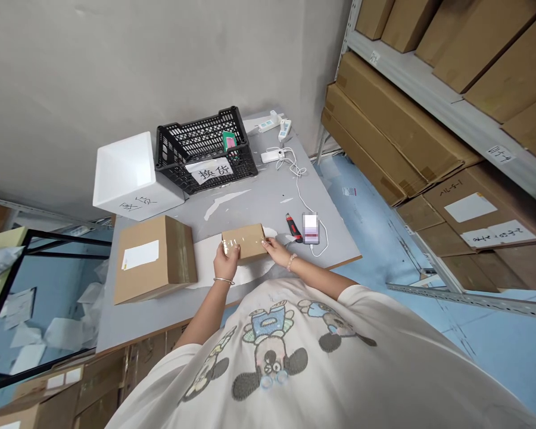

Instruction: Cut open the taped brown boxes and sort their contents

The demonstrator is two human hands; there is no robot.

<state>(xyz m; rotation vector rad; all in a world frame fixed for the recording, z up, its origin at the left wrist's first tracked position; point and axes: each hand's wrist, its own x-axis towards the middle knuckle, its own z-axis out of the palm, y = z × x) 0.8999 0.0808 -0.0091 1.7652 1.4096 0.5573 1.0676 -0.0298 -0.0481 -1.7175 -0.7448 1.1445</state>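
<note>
A small brown cardboard box [245,241] with shiny clear tape along its top sits at the near side of the grey table. My left hand [226,261] grips its left end, the thumb on top. At the opposite end, my right hand [277,251] holds the right side with thumb and fingers. To the right lies a red and black box cutter [293,227], beside a phone [311,229] plugged into a white cable. A larger cardboard box [143,256] with a white label stands left of my left hand.
Behind are a black plastic crate [205,149] holding a green packet, and a white foam box [125,173]. White power strips [272,156] with tangled cables lie at the back right. Shelves of cardboard boxes [384,131] line the right side. The table's edge [339,262] runs close to my body.
</note>
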